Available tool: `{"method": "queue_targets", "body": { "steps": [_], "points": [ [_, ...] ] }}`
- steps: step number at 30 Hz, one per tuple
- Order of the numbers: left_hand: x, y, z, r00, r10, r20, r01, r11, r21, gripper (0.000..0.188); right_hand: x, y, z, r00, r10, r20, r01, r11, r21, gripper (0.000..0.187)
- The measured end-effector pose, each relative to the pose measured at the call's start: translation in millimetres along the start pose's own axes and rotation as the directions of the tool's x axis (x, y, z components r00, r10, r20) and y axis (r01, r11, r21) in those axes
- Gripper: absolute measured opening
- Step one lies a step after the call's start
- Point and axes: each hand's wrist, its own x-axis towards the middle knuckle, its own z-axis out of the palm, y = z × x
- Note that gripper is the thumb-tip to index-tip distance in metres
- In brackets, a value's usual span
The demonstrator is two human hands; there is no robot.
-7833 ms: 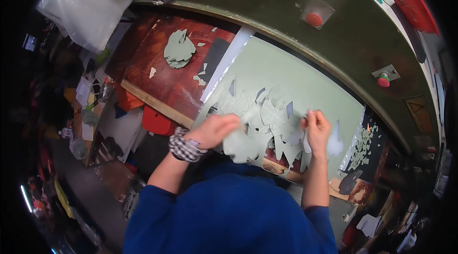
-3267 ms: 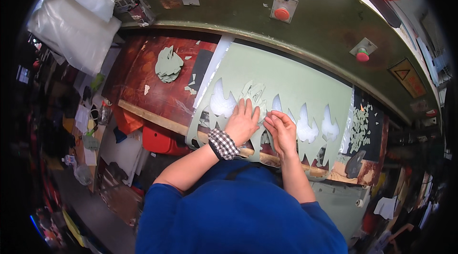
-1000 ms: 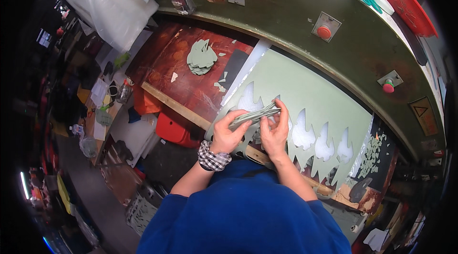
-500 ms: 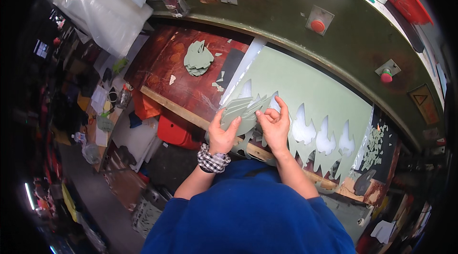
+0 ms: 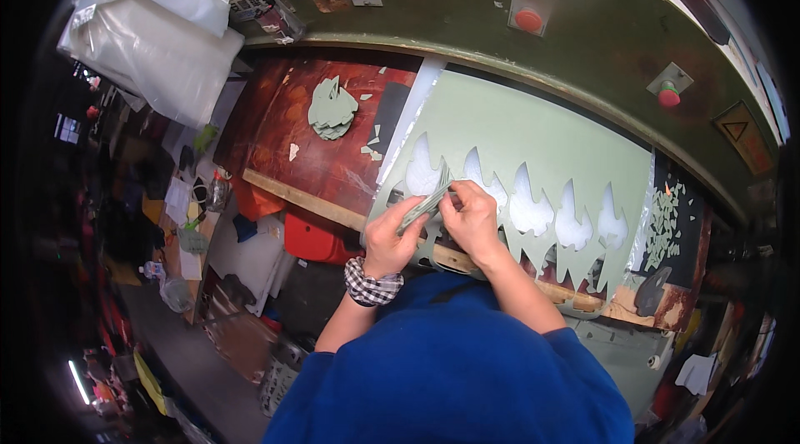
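The held pieces [image 5: 427, 205] are grey-green, like the stack [image 5: 332, 115]; the sheet [image 5: 542, 123] is a plain paler green, its cutouts [image 5: 529, 212] showing bluish white. The table [image 5: 279, 131] is blotchy red-brown, the machine [image 5: 442, 6] dark olive. One button [image 5: 527, 20] is plain red, the knob [image 5: 668, 97] pinkish red with a green ring. The wristband [image 5: 372, 285] is black-and-white checked, the shirt [image 5: 442, 361] solid blue, the stool [image 5: 310, 237] bright red, the bag [image 5: 162, 56] milky white
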Motion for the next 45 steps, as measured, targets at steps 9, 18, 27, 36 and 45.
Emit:
{"method": "queue_targets", "body": {
  "steps": [9,18,27,36,45],
  "points": [
    [7,-5,-6,0.994,-0.082,-0.078,0.092,0.987,0.131,0.027,19,1,-19,0.950,-0.079,0.303,0.141,0.972,-0.187,0.016],
    [5,-16,-22,0.938,-0.338,-0.081,0.325,0.936,-0.136,0.030,21,26,-50,0.708,-0.072,0.703,-0.656,-0.434,0.617,0.029],
    [0,-27,-39,0.876,-0.481,0.022,0.405,0.712,-0.573,0.034,12,1,-51,0.897,0.268,0.352,-0.430,0.718,0.548,0.020],
    [0,-20,-36,0.869,-0.423,0.258,0.395,0.276,-0.876,0.043,-1,-23,-13,0.946,-0.035,0.322,-0.117,0.890,0.442,0.023],
    [-22,-43,-26,0.820,-0.367,0.439,0.508,0.115,-0.853,0.049,-8,-12,-21,0.816,0.198,0.543,-0.387,0.885,0.260,0.012]
  ]
}}
